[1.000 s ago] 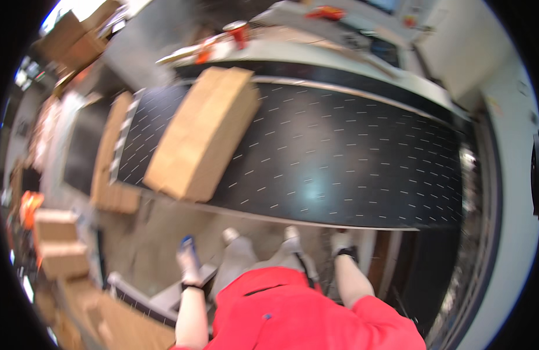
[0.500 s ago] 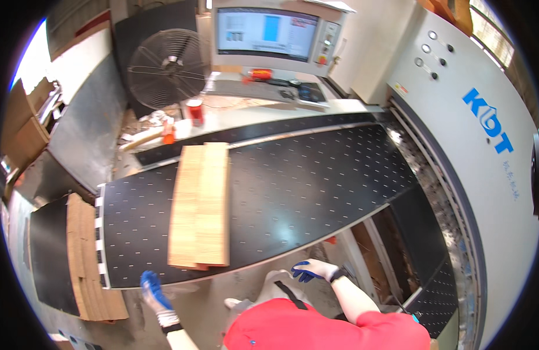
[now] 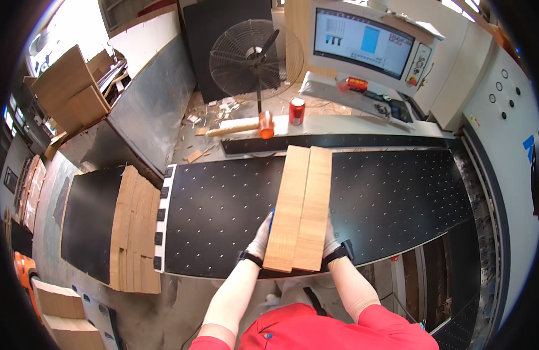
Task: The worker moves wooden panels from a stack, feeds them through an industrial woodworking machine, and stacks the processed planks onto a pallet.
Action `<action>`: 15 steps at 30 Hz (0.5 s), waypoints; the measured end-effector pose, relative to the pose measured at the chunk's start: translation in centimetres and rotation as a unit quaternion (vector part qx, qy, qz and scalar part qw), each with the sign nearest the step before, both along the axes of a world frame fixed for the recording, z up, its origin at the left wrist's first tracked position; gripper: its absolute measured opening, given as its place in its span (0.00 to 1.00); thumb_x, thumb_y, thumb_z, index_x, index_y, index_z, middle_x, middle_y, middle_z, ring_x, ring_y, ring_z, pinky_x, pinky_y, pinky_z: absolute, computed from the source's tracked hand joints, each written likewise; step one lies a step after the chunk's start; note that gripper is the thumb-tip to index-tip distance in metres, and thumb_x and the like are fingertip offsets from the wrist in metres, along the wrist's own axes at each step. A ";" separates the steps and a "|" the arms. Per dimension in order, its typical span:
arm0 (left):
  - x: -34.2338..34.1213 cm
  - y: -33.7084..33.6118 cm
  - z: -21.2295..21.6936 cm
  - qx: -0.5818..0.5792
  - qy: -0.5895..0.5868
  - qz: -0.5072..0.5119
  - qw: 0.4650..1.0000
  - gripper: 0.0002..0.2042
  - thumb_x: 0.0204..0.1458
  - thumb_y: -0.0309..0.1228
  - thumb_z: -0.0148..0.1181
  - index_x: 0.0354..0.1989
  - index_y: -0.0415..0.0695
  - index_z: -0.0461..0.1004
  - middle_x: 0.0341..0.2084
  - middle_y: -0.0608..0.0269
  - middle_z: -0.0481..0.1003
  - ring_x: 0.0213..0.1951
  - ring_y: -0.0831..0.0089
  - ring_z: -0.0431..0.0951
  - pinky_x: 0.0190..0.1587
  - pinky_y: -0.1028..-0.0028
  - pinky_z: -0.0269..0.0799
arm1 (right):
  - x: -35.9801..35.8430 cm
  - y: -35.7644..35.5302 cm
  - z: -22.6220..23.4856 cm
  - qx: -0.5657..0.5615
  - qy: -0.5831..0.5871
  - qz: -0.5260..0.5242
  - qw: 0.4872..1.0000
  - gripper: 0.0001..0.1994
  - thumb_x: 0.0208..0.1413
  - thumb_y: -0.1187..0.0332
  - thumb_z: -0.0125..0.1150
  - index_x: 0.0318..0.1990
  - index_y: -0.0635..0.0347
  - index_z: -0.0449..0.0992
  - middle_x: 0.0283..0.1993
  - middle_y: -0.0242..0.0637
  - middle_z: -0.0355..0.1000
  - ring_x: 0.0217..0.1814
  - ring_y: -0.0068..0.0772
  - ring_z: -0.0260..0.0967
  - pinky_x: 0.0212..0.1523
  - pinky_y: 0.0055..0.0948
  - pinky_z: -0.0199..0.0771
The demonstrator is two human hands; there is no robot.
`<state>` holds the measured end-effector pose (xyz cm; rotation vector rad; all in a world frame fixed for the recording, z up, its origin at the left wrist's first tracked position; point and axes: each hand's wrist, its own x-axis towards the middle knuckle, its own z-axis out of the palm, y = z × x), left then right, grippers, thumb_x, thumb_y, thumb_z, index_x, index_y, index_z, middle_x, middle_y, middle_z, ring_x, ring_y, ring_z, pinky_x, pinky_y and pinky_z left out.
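Observation:
Two light wood-grain stacks of narrow boards (image 3: 298, 210) stand side by side on the black, dotted machine table (image 3: 222, 233). My left hand (image 3: 261, 236), in a white glove with blue on it, grips their left side near the front end. On the opposite side, my gloved right hand (image 3: 329, 238) holds the right edge. Most fingers of both hands are hidden by the boards, whose near ends reach almost to the table's front edge.
Beyond the table are an orange-headed mallet (image 3: 266, 125), a red can (image 3: 297, 111), a caged fan (image 3: 256, 58) and a monitor (image 3: 363, 44). More wooden boards (image 3: 135, 233) lie at left beside a black panel (image 3: 91, 219). The white machine housing (image 3: 508, 140) rises at right.
Both hands have moved from in front of the table to the two sides of the boards and taken hold. The view has turned left, and the boards now appear nearer the middle.

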<state>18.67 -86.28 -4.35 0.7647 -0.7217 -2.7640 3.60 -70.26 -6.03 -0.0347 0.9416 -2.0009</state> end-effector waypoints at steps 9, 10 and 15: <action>6.5 -0.6 -8.2 -0.119 0.080 -0.026 0.989 0.36 0.70 0.55 0.41 0.76 0.40 0.48 0.72 0.57 0.58 0.71 0.66 0.58 0.74 0.66 0.52 | 7.3 0.3 0.8 -0.013 -0.046 0.004 0.999 0.32 0.71 0.41 0.44 0.71 0.55 0.61 0.65 0.37 0.69 0.64 0.35 0.69 0.62 0.37 0.74; 8.5 -0.3 -7.6 -0.116 0.079 -0.040 0.989 0.36 0.70 0.55 0.41 0.76 0.40 0.48 0.72 0.57 0.58 0.71 0.66 0.58 0.74 0.66 0.52 | 9.0 0.5 0.7 -0.015 -0.051 0.009 0.999 0.32 0.71 0.42 0.44 0.71 0.54 0.61 0.66 0.36 0.68 0.64 0.35 0.68 0.62 0.37 0.73; 19.5 0.0 -3.7 -0.243 0.062 -0.019 0.968 0.38 0.68 0.56 0.43 0.76 0.40 0.47 0.72 0.54 0.56 0.71 0.63 0.59 0.72 0.63 0.56 | 19.2 1.0 1.4 0.005 -0.077 -0.002 0.997 0.32 0.71 0.43 0.45 0.72 0.54 0.60 0.67 0.35 0.67 0.66 0.34 0.68 0.64 0.38 0.72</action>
